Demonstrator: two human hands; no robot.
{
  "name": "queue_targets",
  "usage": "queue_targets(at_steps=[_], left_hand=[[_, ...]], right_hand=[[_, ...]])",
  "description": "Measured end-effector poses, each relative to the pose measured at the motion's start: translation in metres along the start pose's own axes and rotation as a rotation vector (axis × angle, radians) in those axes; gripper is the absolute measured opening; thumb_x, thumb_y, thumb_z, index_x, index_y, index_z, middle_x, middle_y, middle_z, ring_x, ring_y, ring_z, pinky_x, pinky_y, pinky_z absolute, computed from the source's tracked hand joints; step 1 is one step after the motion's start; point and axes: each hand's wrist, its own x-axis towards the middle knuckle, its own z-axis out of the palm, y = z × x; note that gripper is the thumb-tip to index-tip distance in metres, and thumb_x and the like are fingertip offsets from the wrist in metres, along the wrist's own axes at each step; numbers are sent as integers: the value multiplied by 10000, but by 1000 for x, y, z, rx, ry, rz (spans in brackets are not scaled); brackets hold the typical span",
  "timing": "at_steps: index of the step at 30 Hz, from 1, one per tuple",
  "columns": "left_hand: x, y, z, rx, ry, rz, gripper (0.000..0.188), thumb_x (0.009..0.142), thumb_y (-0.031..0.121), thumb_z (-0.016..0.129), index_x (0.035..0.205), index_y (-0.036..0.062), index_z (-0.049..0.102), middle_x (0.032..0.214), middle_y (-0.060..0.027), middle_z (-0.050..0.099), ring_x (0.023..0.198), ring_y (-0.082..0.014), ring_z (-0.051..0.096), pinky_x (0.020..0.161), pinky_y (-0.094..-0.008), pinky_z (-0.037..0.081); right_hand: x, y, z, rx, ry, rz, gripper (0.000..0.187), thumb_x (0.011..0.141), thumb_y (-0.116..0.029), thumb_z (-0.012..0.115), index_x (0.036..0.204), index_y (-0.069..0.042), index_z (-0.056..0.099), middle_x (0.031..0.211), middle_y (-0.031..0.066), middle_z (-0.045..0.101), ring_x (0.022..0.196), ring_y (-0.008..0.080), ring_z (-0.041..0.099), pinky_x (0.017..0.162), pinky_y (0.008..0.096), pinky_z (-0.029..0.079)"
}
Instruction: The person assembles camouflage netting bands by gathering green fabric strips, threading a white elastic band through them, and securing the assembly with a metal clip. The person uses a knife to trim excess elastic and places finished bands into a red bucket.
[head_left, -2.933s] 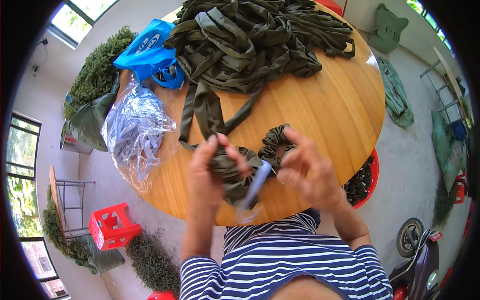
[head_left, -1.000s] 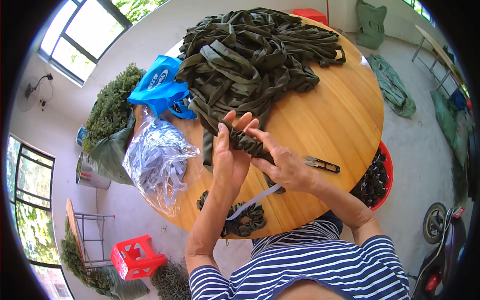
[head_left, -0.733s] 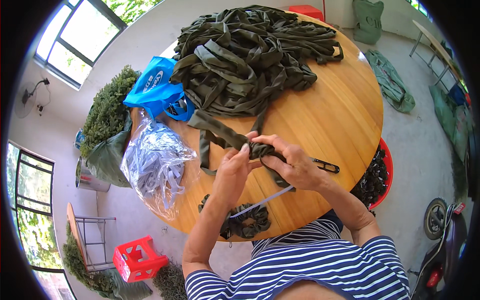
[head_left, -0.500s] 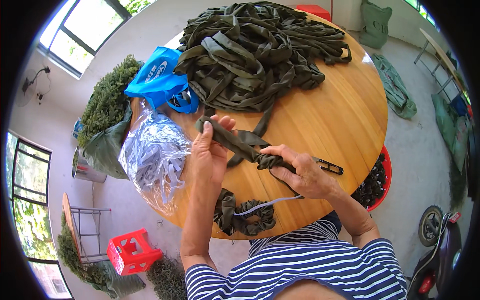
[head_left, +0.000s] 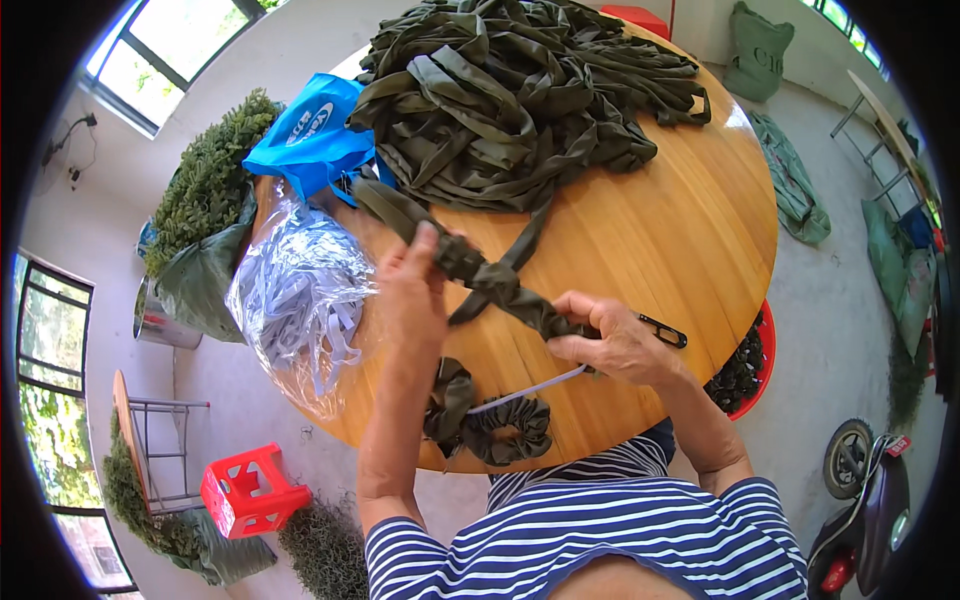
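- Centrally, a dark green strip (head_left: 515, 296) stretches above the near half of the table (head_left: 690, 220), slanting from upper left down to lower right, bunched along its middle.
- The left hand (head_left: 412, 285), slightly blurred, grips the strip toward its upper part, thumb on top; the fingers behind it are mostly hidden.
- The right hand (head_left: 618, 338) pinches the strip's lower right end between thumb and fingers.
- A thin pale elastic (head_left: 530, 389) runs from just below the right hand leftward to the gathered ring (head_left: 536, 425).
- That ring lies at the table's near edge, beside a bunched piece (head_left: 453, 388) of like cloth.
- Black snips (head_left: 664, 331) lie just beyond the right hand, partly hidden by it.
- Farther off, a large heap (head_left: 500, 110) of green strips covers the table's far side.
- Left of the heap sits a blue bag (head_left: 312, 138); nearer, a clear bag (head_left: 300, 285) holds pale bands.
- Below the table's right edge, a red basin (head_left: 766, 360) holds dark pieces.
- On the floor at left stands a red stool (head_left: 250, 492).
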Motion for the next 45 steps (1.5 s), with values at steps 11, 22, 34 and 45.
queue_targets(at_steps=[11, 22, 34, 45], left_hand=[[-3, 9, 3, -244, 35, 24, 196, 891, 186, 507, 920, -5, 535, 850, -130, 611, 762, -229, 619, 699, -316, 520], [-52, -22, 35, -89, -119, -244, 274, 901, 214, 490, 1072, 6, 544, 879, -51, 621, 759, -129, 599, 683, -274, 507], [-31, -17, 13, -201, -26, -38, 174, 876, 126, 519, 1008, 13, 538, 985, -136, 613, 891, -211, 610, 742, -294, 515], [-54, -28, 21, -73, -179, -344, 263, 854, 225, 559, 1006, 11, 539, 900, -102, 608, 811, -192, 629, 702, -322, 529]], right_hand=[[-7, -13, 4, -390, 243, -421, 781, 734, -224, 677, 1346, -48, 225, 1086, 188, 528, 1026, 294, 509, 829, 360, 412], [19, -2, 9, -284, 284, -455, 394, 836, -50, 503, 1225, -71, 443, 1041, 175, 579, 860, 292, 609, 729, 316, 465], [-16, -3, 13, -643, 332, -414, 358, 824, -24, 514, 1181, -25, 483, 989, 140, 608, 771, 211, 607, 700, 263, 461], [-12, -4, 2, -405, 251, -389, 378, 804, -106, 578, 1173, -83, 504, 889, 121, 611, 766, 255, 608, 642, 293, 465]])
